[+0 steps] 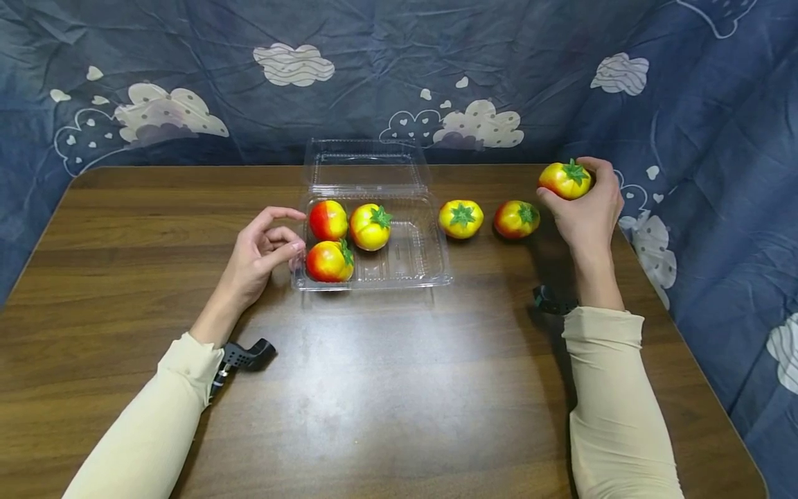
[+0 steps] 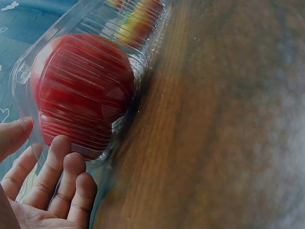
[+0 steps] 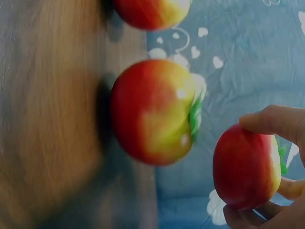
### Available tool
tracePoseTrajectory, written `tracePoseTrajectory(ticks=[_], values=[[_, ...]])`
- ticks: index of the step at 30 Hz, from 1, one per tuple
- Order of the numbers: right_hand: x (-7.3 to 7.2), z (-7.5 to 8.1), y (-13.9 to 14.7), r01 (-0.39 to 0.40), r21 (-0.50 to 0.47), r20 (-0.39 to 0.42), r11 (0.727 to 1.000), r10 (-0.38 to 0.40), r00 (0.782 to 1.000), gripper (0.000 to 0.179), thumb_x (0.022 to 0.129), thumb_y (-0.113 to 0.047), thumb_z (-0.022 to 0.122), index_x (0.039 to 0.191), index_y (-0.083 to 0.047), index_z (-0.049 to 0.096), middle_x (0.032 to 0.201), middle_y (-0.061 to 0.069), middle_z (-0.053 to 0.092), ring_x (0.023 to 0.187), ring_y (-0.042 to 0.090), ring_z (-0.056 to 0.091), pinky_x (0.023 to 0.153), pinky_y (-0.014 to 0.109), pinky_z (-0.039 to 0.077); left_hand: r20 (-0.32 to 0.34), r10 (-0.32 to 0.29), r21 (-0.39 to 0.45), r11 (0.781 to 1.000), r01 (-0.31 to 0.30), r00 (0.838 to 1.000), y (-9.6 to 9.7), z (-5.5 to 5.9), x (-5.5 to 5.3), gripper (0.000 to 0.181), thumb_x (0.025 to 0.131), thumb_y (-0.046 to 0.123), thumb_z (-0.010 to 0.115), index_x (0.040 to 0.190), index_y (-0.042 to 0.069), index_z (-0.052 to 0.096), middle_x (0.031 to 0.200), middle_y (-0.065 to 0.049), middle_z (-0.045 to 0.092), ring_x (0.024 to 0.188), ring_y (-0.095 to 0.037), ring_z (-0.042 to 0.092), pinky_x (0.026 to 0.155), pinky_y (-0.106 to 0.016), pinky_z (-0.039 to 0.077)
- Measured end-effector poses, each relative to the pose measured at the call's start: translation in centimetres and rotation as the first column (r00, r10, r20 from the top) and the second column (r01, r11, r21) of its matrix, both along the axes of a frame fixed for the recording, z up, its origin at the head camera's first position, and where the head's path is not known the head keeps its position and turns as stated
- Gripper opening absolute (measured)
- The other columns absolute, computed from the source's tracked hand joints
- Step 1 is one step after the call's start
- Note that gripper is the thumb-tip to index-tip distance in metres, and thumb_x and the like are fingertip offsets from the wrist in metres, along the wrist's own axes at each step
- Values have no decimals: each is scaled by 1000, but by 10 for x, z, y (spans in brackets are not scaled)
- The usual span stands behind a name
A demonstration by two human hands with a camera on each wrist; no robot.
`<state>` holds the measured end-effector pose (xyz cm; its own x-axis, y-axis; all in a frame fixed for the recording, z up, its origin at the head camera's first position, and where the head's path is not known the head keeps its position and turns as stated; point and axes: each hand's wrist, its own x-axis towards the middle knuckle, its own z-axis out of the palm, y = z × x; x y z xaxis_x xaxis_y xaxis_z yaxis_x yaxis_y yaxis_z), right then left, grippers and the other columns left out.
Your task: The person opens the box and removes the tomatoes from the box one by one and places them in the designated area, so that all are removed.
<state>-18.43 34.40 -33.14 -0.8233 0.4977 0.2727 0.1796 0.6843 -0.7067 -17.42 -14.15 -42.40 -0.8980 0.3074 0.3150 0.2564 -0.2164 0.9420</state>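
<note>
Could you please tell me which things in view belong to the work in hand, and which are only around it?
Seemingly part of the work:
clear container with its lid open
three fruits inside
two fruits on the table
held fruit in the right hand

Only around it:
table
blue patterned cloth

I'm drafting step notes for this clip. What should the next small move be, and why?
Probably, the right hand should bring the held fruit over the bare right side of the clear container: its lid is open, three similar fruits sit inside, and the left hand is at its left edge.
</note>
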Motion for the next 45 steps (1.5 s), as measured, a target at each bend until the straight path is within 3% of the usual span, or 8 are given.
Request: tracePoseTrajectory(ticks=[13, 23, 35, 45], values=[[-6, -12, 24, 47, -36, 86, 998, -44, 995, 75, 92, -28, 82, 154, -10, 45, 157, 10, 48, 146, 29, 38, 123, 43, 24, -7, 7, 1, 1000, -7, 1000, 0, -1, 1, 37, 95, -8, 67, 131, -7, 57, 79, -12, 69, 61, -22, 59, 60, -24, 55], [-5, -24, 32, 27, -11, 172, 1000, -25, 985, 79, 93, -23, 81, 157, -7, 39, 161, 17, 43, 150, 36, 34, 126, 49, 21, -7, 3, -5, 1000, -3, 1000, 1, -1, 0, 37, 96, -7, 67, 132, -6, 57, 80, -10, 70, 62, -23, 59, 61, -25, 56], [-9, -46, 45, -23, 47, 196, 999, 14, 981, 80, 86, -19, 85, 152, 0, 45, 152, 28, 49, 144, 46, 39, 124, 53, 24, -9, -8, 6, 1000, 8, 1000, 0, -1, 0, 37, 96, -8, 66, 131, -7, 56, 80, -10, 70, 61, -23, 59, 59, -25, 55], [-7, -39, 45, -28, 32, 216, 999, 20, 976, 82, 87, -22, 86, 153, -1, 43, 155, 27, 46, 145, 44, 37, 123, 53, 25, -7, -5, 12, 1000, 5, 1000, 0, -1, 0, 37, 96, -9, 66, 132, -8, 56, 80, -13, 69, 61, -24, 59, 59, -25, 55]])
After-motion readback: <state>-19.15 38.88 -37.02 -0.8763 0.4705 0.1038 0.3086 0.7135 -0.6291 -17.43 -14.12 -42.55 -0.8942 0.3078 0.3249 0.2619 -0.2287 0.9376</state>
